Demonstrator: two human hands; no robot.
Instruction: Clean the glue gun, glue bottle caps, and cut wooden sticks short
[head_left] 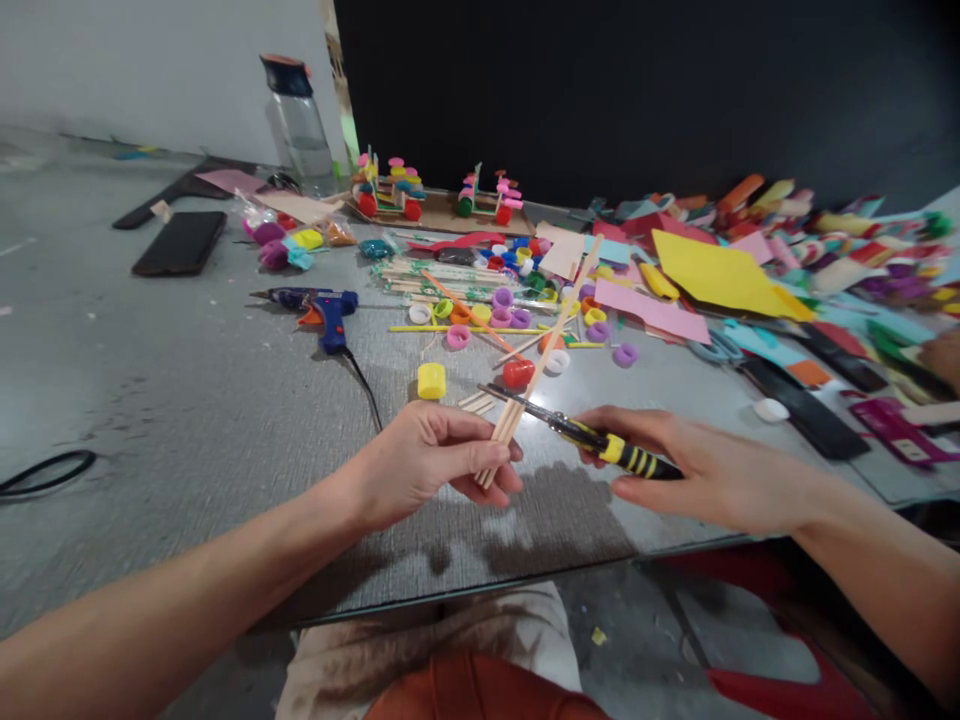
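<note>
My left hand (450, 452) pinches a small bundle of thin wooden chopsticks (504, 432) between thumb and fingers. One long stick rises from the bundle up and to the right; the others are short. My right hand (697, 465) is closed around the yellow-and-black handles of a long-jawed pliers-like cutter (577, 432). Its narrow dark jaws lie across the sticks just above my left fingers. Whether they bite into the wood, I cannot tell. A few short stick pieces (477, 402) lie on the table behind my left hand, near a red cap (518, 375) and a yellow cap (431, 381).
A blue glue gun (330, 315) lies at left with its cord. Beyond are coloured bottle caps (502, 298), wrapped chopsticks (420, 278), two small decorated carts (390, 190) and a water bottle (300, 130). Coloured paper (720, 270) and scissors (716, 345) cover the right side.
</note>
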